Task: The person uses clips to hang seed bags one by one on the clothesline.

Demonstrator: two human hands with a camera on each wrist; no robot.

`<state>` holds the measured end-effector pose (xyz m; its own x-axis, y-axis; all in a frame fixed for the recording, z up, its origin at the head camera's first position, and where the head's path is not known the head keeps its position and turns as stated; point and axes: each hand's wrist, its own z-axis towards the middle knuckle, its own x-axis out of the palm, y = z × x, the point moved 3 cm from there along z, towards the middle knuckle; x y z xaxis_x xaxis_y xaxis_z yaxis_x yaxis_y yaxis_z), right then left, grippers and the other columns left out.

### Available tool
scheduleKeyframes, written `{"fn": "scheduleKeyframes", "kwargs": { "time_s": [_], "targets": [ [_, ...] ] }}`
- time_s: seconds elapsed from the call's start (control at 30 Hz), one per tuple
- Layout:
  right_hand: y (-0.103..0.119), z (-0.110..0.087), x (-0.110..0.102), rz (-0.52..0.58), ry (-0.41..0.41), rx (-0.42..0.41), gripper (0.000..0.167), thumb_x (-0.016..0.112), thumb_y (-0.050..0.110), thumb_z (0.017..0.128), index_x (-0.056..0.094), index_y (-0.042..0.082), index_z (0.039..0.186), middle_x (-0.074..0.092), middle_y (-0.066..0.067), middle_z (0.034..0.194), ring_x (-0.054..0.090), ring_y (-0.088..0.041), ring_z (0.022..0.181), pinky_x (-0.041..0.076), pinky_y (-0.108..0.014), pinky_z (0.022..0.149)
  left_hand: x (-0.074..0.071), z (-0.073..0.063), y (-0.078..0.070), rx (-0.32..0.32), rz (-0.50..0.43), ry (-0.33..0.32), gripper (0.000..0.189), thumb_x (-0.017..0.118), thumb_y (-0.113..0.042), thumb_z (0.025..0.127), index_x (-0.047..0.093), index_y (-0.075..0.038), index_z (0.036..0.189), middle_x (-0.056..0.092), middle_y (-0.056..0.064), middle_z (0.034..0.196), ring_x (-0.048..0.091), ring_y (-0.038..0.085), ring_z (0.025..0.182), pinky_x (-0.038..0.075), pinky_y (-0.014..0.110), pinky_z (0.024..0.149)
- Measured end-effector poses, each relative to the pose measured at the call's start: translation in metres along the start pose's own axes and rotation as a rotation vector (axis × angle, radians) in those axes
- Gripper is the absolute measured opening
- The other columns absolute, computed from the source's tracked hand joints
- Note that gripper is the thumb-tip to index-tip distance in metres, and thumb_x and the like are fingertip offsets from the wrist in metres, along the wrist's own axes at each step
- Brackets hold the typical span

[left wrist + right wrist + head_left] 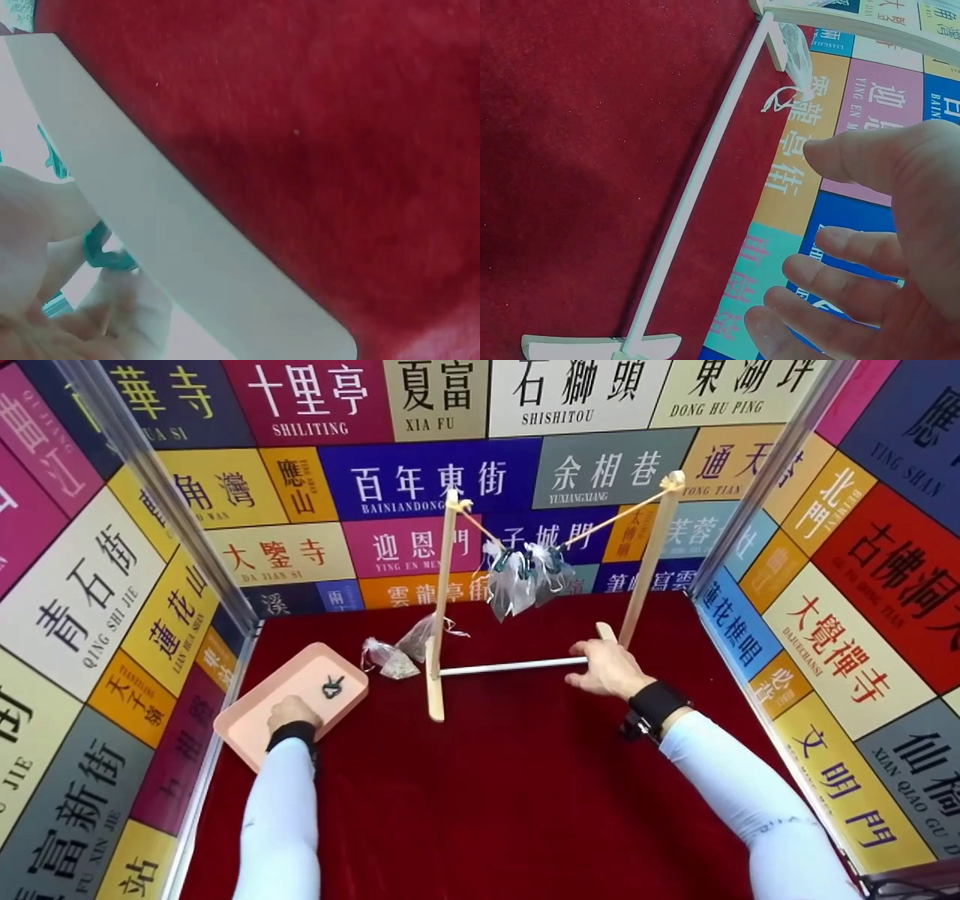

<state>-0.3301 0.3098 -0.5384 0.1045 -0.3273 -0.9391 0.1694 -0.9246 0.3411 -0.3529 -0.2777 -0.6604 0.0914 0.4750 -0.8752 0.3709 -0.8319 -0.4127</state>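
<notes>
My left hand (295,712) reaches down into a pink tray (247,718). Up close, the left wrist view shows its curled fingers pinching a small teal clip-like piece (109,256) beside the tray wall. Similar dark pieces (332,686) lie farther along the tray. My right hand (609,666) hovers by the right foot of a wooden stand (444,585), at the end of its white crossbar (517,666). Its fingers are spread, holding nothing, in the right wrist view. Several white mesh bags (517,577) hang bunched from the string between the posts.
Two filled mesh bags, a front one (394,660) and one behind (420,639), lie on the red cloth (480,795) between the tray and the stand's left post. Walls of colourful sign panels (431,480) enclose the table at the back and both sides.
</notes>
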Motion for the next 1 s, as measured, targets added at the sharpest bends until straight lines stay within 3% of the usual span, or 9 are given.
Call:
{"fn": "scheduleKeyframes", "kwargs": {
  "time_s": [0.13,0.3,0.4,0.47,0.57,0.7,0.9,1.0],
  "targets": [
    [0.001,-0.003,0.004,0.004,0.018,-0.01,0.058,0.086,0.034,0.094,0.075,0.002,0.141,0.075,-0.023,0.146,0.048,-0.046,0.162,0.059,-0.061,0.112,-0.009,-0.002,0.003,0.074,0.032,-0.005,0.043,0.079,-0.011,0.086,0.073,0.019,0.117,0.074,0.045,0.123,0.074,0.059,0.114,0.064,0.063,0.098],
    [0.005,-0.005,0.004,0.003,0.007,-0.045,0.053,0.085,0.032,0.095,0.077,-0.001,0.136,0.081,-0.021,0.137,0.056,-0.046,0.155,0.06,-0.058,0.113,-0.026,-0.005,-0.007,0.192,0.037,-0.069,0.027,0.079,-0.01,0.088,0.077,0.014,0.099,0.079,0.038,0.107,0.077,0.055,0.103,0.064,0.063,0.097],
    [0.008,-0.006,0.003,0.0,-0.001,-0.087,0.05,0.085,0.03,0.096,0.078,-0.002,0.134,0.082,-0.022,0.133,0.065,-0.045,0.146,0.06,-0.056,0.112,-0.035,-0.01,-0.025,0.271,-0.022,-0.128,0.02,0.075,-0.011,0.092,0.079,0.008,0.091,0.083,0.029,0.093,0.078,0.052,0.096,0.064,0.063,0.096],
    [0.011,-0.006,0.003,-0.007,-0.01,-0.109,0.048,0.084,0.03,0.097,0.078,-0.001,0.132,0.083,-0.021,0.13,0.075,-0.042,0.13,0.061,-0.056,0.11,-0.038,-0.013,-0.041,0.327,-0.084,-0.171,0.02,0.075,-0.014,0.094,0.08,0.005,0.09,0.084,0.024,0.089,0.079,0.05,0.095,0.063,0.062,0.096],
    [0.018,-0.006,0.003,-0.008,-0.024,-0.127,0.045,0.083,0.031,0.097,0.08,0.001,0.13,0.085,-0.018,0.124,0.079,-0.038,0.119,0.062,-0.056,0.105,-0.038,-0.019,-0.072,0.391,-0.194,-0.181,0.021,0.078,-0.017,0.096,0.083,0.003,0.1,0.085,0.022,0.097,0.079,0.047,0.099,0.062,0.058,0.096],
    [0.032,-0.008,0.003,0.022,-0.04,-0.161,0.04,0.083,0.031,0.098,0.081,0.002,0.126,0.087,-0.015,0.115,0.082,-0.035,0.109,0.064,-0.055,0.101,-0.033,-0.036,-0.116,0.44,-0.33,-0.124,0.023,0.08,-0.014,0.098,0.084,0.004,0.114,0.085,0.024,0.11,0.082,0.038,0.098,0.065,0.046,0.091],
    [0.055,-0.009,0.006,0.057,-0.084,-0.276,0.026,0.078,0.021,0.1,0.085,0.003,0.116,0.088,-0.015,0.107,0.084,-0.033,0.099,0.066,-0.054,0.093,-0.014,-0.063,-0.171,0.431,-0.562,0.074,0.023,0.079,-0.008,0.103,0.083,0.003,0.123,0.082,0.029,0.117,0.078,0.015,0.079,0.067,0.023,0.068],
    [0.067,-0.009,0.007,0.058,-0.108,-0.331,0.021,0.078,0.018,0.1,0.086,0.004,0.113,0.088,-0.013,0.105,0.084,-0.033,0.096,0.067,-0.054,0.09,-0.004,-0.076,-0.194,0.447,-0.63,0.133,0.023,0.078,-0.005,0.103,0.081,0.005,0.124,0.081,0.031,0.117,0.079,0.016,0.08,0.07,0.027,0.072]
  ]
}}
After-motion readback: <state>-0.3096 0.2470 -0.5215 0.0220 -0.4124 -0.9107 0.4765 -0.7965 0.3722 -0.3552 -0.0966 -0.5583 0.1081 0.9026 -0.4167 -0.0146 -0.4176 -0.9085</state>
